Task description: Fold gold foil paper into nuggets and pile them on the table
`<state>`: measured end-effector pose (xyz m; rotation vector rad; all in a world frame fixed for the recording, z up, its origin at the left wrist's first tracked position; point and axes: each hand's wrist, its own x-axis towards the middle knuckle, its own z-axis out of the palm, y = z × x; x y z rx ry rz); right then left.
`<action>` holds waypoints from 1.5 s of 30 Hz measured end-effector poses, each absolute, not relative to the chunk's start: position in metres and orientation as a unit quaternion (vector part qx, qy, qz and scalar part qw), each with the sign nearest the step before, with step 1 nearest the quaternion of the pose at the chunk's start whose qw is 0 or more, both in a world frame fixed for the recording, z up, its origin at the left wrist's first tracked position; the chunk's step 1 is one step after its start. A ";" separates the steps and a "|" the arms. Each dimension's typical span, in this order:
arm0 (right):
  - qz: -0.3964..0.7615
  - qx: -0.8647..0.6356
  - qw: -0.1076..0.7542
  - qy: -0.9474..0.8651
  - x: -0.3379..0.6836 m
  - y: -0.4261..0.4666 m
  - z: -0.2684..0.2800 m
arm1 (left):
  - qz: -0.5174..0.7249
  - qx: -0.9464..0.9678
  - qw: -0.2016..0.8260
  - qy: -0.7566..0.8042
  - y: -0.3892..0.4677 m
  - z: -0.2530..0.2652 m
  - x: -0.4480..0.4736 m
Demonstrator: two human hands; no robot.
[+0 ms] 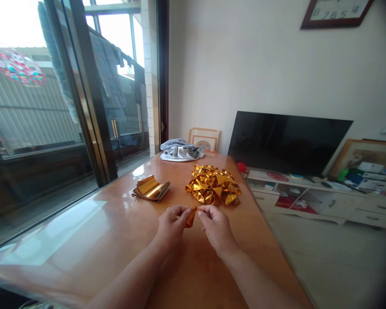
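Small gold foil piece (190, 219) held up over a glossy brown table (122, 257)

Nearest, two bare forearms are stretched forward above the tabletop. The foil piece is clamped between the thumb and fingers of the left hand (173, 219). Just beside it, the right hand (217, 224) is held with thumb and index fingertip brought together at the foil's upper edge; whether foil is gripped there cannot be told. Beyond the left hand, a stack of gold sheets (150, 189) is seen, its top curled; beyond the right, folded gold pieces (214, 186) are heaped near the table's edge. At the far end, a bundle of grey and white cloth (181, 151) is laid. Farther right, a black television (287, 141) is set on a low white cabinet (339, 206), with a clock (336, 12) hung above. At left, clothes (107, 81) are hung behind glass doors (86, 107).
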<state>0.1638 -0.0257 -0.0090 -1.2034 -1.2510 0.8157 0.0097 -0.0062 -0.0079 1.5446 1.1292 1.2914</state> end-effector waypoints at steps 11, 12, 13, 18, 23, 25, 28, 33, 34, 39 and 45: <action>0.392 -0.501 0.569 -0.520 0.163 -0.027 -0.011 | 0.437 0.730 0.121 0.511 -0.014 -0.002 0.008; 0.404 -0.500 0.570 -0.512 0.162 -0.027 -0.011 | 0.432 0.733 0.108 0.514 -0.014 -0.002 0.008; 0.415 -0.497 0.572 -0.504 0.162 -0.027 -0.010 | 0.428 0.736 0.097 0.516 -0.014 -0.002 0.008; 0.455 -0.471 0.590 -0.472 0.160 -0.028 -0.007 | 0.417 0.748 0.067 0.512 -0.016 -0.003 0.009; 0.482 -0.456 0.600 -0.447 0.160 -0.029 -0.008 | 0.414 0.748 0.055 0.516 -0.017 -0.004 0.009; 0.488 -0.462 0.597 -0.439 0.160 -0.030 -0.007 | 0.412 0.748 0.057 0.517 -0.017 -0.004 0.009; 0.500 -0.467 0.591 -0.428 0.160 -0.031 -0.004 | 0.412 0.747 0.063 0.517 -0.016 -0.004 0.009; 0.540 -0.450 0.587 -0.402 0.161 -0.031 -0.003 | 0.412 0.750 0.075 0.512 -0.015 -0.004 0.008; 0.549 -0.447 0.585 -0.395 0.162 -0.031 -0.004 | 0.410 0.752 0.077 0.511 -0.015 -0.003 0.008; 0.556 -0.438 0.583 -0.398 0.163 -0.029 -0.007 | 0.418 0.751 0.101 0.501 -0.016 -0.002 0.009; 0.502 -0.436 0.589 -0.460 0.163 -0.030 -0.005 | 0.472 0.696 0.251 0.479 -0.013 -0.008 0.011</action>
